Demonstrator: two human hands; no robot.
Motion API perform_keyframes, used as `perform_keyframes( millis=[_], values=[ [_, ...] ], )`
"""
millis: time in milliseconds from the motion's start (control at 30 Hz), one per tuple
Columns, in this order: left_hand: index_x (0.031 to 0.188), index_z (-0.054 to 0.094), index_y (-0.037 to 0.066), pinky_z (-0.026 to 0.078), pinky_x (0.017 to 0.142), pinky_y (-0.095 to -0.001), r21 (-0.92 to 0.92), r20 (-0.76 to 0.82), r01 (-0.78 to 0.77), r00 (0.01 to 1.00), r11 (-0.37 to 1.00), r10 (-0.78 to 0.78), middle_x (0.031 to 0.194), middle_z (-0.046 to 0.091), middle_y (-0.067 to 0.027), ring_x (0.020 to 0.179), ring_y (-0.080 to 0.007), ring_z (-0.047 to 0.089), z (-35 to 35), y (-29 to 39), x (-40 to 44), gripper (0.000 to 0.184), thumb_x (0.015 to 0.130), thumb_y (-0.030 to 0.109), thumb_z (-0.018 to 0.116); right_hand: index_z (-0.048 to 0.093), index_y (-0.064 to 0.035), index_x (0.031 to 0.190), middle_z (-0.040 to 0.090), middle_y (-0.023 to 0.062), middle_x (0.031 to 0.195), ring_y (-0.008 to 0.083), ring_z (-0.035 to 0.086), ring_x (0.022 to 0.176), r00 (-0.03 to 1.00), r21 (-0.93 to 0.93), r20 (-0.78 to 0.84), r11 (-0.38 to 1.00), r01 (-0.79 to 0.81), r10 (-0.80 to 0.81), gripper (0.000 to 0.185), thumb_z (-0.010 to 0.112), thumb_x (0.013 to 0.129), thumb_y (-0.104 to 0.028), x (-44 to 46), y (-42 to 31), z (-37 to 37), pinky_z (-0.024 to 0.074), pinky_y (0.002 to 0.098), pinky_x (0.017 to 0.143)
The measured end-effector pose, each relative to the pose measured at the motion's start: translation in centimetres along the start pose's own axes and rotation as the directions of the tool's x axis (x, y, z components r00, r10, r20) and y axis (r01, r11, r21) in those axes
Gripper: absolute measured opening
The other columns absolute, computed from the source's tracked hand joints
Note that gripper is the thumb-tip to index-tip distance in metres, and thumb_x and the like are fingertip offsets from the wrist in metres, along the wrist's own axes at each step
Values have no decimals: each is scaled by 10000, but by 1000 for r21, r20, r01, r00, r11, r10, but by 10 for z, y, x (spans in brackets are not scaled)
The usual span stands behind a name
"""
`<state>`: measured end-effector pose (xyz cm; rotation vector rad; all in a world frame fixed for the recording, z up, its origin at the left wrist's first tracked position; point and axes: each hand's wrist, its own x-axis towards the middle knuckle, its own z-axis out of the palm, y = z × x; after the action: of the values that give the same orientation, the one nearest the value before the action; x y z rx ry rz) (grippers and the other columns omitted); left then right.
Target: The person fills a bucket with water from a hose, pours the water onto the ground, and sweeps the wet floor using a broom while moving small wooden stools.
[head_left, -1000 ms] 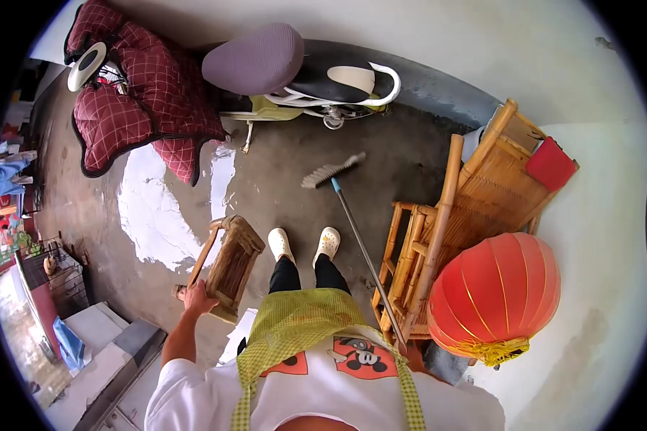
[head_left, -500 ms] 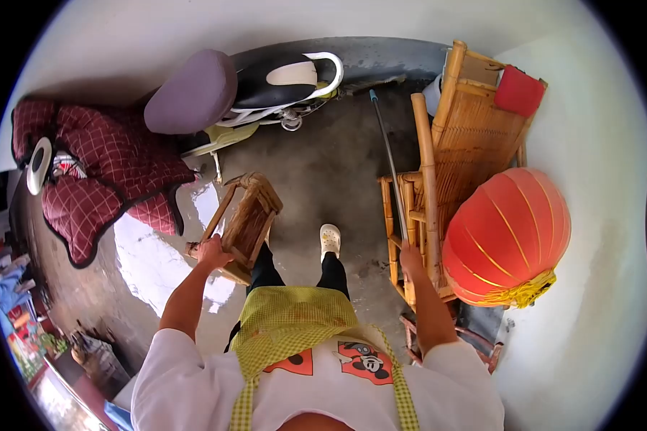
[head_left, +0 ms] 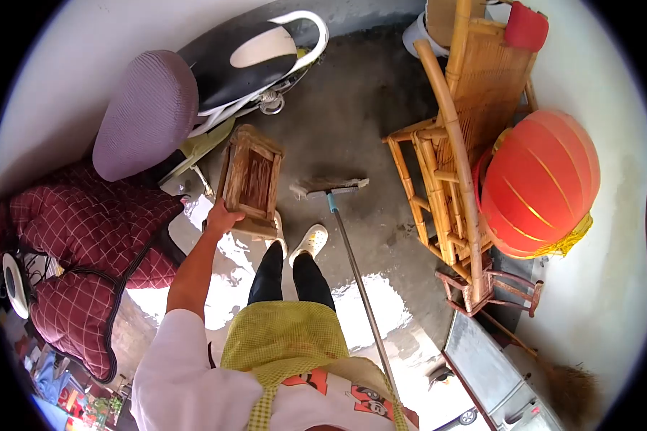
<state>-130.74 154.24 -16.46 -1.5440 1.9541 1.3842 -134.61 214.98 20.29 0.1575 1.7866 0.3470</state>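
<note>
My left hand (head_left: 225, 218) is closed on the near end of a small wooden stool (head_left: 257, 179), lifted and tilted beside my legs. A push broom (head_left: 346, 241) with a grey handle and blue joint has its bristle head (head_left: 331, 188) on the floor ahead of my feet. Its handle runs back to the right side of my body, where the upper end is hidden. My right hand does not show. I wear a yellow-green checked apron (head_left: 284, 334) and pale clogs (head_left: 311, 239).
An electric scooter (head_left: 244, 57) with a purple seat cover and a maroon quilted cover (head_left: 93, 223) stand left. On the right are a bamboo chair (head_left: 453, 144), a red lantern (head_left: 543, 183), a small low stool (head_left: 489, 287) and a straw broom (head_left: 571, 391). The concrete floor (head_left: 352, 108) has bright patches.
The broom head has come from the far floor nearer to my feet, and its handle has swung round. My right hand has left view. The stool has turned more upright, and the view has shifted.
</note>
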Motion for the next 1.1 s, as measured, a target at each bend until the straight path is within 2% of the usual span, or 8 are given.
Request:
perform_keyframes(
  millis=[133,167,267,300,500,633,767,1100],
  values=[
    [1017,505,3,442,740,-317,-125,78,-102,991,987,113,918,597,-131,825,-233,576,8,-6,43,552,550,176,745,560,7,680,526,134,535,208,471,434,979,578,-162,816,-6,121,385,460,860,-319,-11,-18,47,399,350,479],
    [1015,502,6,439,744,-314,-92,109,-95,988,991,105,915,595,-118,825,-218,570,7,-1,54,543,552,155,743,538,-42,801,568,165,684,342,570,635,987,189,-145,978,91,-64,311,355,879,-281,10,-45,34,451,454,577],
    [1012,498,13,432,750,-305,-168,188,-140,967,976,171,890,582,-82,810,-185,550,21,-10,104,535,549,120,743,474,27,634,430,166,496,195,400,456,944,428,-325,898,101,49,392,407,866,-281,97,-118,4,360,371,469],
    [1030,494,12,429,753,-301,-102,207,-146,964,984,165,904,579,-89,826,-185,546,20,-14,122,551,549,119,742,490,4,673,509,221,610,398,516,604,937,381,-339,898,220,-86,363,378,875,-275,122,-131,-3,389,425,516],
    [1131,450,-35,403,833,-327,-69,195,8,981,998,5,1054,531,-163,951,-254,523,-8,-136,202,620,609,175,709,493,3,701,490,121,553,186,486,509,998,712,-28,699,59,-56,299,430,847,-251,179,-182,10,392,339,493],
    [1260,316,-24,357,895,-342,354,36,-566,804,745,594,1138,484,-204,1048,-301,471,70,-93,171,717,717,295,657,457,-59,915,391,4,518,89,393,426,869,901,251,431,-49,-426,130,416,872,-175,148,-205,-22,318,223,379],
    [1362,-12,74,360,839,-482,-291,595,263,803,920,-41,1265,400,-109,1075,-269,457,185,115,14,1005,703,420,664,399,-59,1077,354,9,540,88,342,401,634,903,191,-118,-412,-749,208,369,880,-115,110,-210,-37,275,228,345],
    [922,351,38,358,338,-370,97,445,191,869,977,-214,661,480,-132,358,-226,423,234,129,-81,196,739,48,421,378,-67,1202,321,-32,548,50,297,375,509,390,-256,-569,-724,-822,340,376,863,-83,42,-242,23,242,206,332]
  ],
)
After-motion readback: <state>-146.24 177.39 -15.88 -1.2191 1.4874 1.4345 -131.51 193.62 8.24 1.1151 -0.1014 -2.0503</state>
